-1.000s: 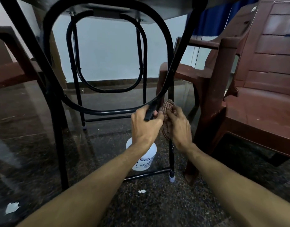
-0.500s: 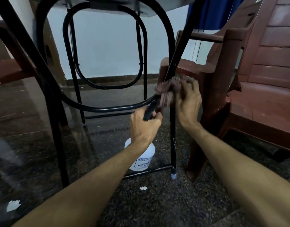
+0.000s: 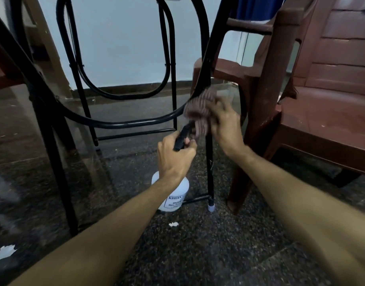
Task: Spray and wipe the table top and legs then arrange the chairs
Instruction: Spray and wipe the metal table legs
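The right hand [image 3: 224,122] is clenched around a bunched checked cloth [image 3: 199,109], pressing it against the black metal table leg [image 3: 209,157] at the point where the leg meets the curved brace tube [image 3: 124,122]. The leg's long axis runs from above the hand, tilted a little to the right at the top, straight down below the hand to a pale foot cap [image 3: 211,207] on the floor. The cloth is blurred, so its folds cannot be made out; it sits to the left of the right palm, wrapped partly round the tube. Just below and left of it, the left hand [image 3: 174,159] is closed on the black trigger head [image 3: 182,137] of a spray bottle [image 3: 173,195], the head slanting up and to the right toward the cloth. The bottle's white body hangs under that hand, upright, long axis vertical, with a printed label facing the camera; its base is at or near the dark speckled floor [image 3: 198,244], and whether it touches cannot be told. What liquid it holds cannot be seen through the opaque plastic. Right of the right hand stands a brown plastic chair [image 3: 321,100], its front leg just beside the table leg. Small white scraps [image 3: 173,224] lie on the floor below the left forearm.
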Demonstrator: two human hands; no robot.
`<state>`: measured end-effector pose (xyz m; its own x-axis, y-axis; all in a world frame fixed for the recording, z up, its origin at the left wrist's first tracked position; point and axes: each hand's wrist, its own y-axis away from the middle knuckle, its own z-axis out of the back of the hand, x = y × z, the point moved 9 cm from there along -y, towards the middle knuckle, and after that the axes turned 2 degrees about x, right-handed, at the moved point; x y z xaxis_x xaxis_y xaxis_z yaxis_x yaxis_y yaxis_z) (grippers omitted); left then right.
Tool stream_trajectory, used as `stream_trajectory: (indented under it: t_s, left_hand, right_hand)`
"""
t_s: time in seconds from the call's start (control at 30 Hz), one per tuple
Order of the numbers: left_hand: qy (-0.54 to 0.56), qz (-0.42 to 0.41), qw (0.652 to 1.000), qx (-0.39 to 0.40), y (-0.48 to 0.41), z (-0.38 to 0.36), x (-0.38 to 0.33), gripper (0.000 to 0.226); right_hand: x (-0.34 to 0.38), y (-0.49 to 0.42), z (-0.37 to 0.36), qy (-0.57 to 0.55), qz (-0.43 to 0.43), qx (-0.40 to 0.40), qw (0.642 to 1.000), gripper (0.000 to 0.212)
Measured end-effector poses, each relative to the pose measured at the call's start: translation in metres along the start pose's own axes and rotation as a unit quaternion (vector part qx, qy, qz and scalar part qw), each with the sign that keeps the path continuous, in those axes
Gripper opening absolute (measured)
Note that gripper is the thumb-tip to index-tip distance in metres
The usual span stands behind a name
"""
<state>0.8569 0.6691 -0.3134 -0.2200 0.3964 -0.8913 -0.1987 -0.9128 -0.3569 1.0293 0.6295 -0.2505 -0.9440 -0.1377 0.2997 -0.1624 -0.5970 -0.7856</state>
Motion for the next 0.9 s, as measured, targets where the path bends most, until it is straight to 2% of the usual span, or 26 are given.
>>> stream_trajectory:
  t_s: [0.07,0.13,0.2,0.33,0.37,0.47,0.53,0.57,0.63,0.7,0.73,0.8,0.9]
  left_hand:
    - [-0.011,0.020,1.000,0.007,0.007,-0.004,0.012,0.021]
    - [-0.015,0.035,0.999,0.021,0.015,-0.011,0.025,0.021]
    - [-0.017,0.042,0.998,0.033,0.023,-0.014,0.038,0.022]
    - [-0.015,0.048,0.998,0.049,0.034,-0.019,0.063,0.023]
    - [-0.018,0.052,0.997,0.051,0.037,-0.021,0.069,0.023]
    - [-0.023,0.063,0.996,0.058,0.045,-0.025,0.079,0.024]
    - [-0.028,0.068,0.995,0.061,0.051,-0.029,0.086,0.024]
    - [-0.026,0.070,0.995,0.063,0.053,-0.030,0.089,0.023]
    - [-0.015,0.074,0.995,0.070,0.057,-0.031,0.093,0.022]
    - [-0.019,0.076,0.994,0.075,0.056,-0.032,0.098,0.021]
    - [-0.017,0.076,0.994,0.073,0.056,-0.032,0.099,0.020]
    - [-0.013,0.075,0.995,0.064,0.053,-0.031,0.100,0.019]
    - [-0.028,0.072,0.995,0.062,0.054,-0.032,0.100,0.019]
  right_hand:
    - [-0.017,0.061,-0.037,0.021,-0.007,0.129,0.991,0.039]
    - [-0.039,0.116,-0.063,0.054,-0.022,0.212,0.976,0.048]
    - [-0.049,0.124,-0.065,0.018,-0.053,0.188,0.981,0.057]
    - [-0.042,0.070,-0.036,-0.039,-0.071,-0.008,0.997,0.050]
    - [-0.044,0.070,-0.038,-0.050,-0.075,-0.020,0.996,0.047]
    - [-0.055,0.127,-0.064,-0.058,-0.080,0.066,0.993,0.045]
    - [-0.080,0.191,-0.087,-0.076,-0.132,0.141,0.978,0.039]
    - [-0.091,0.213,-0.092,-0.084,-0.174,0.147,0.970,0.036]
    - [-0.106,0.218,-0.092,-0.135,-0.264,0.101,0.950,0.034]
    - [-0.109,0.177,-0.085,-0.241,-0.317,0.036,0.917,0.033]
    - [-0.103,0.147,-0.078,-0.287,-0.324,0.020,0.901,0.034]
    - [-0.096,0.088,-0.065,-0.341,-0.293,-0.004,0.893,0.038]
    - [-0.090,0.091,-0.072,-0.340,-0.276,0.013,0.899,0.045]
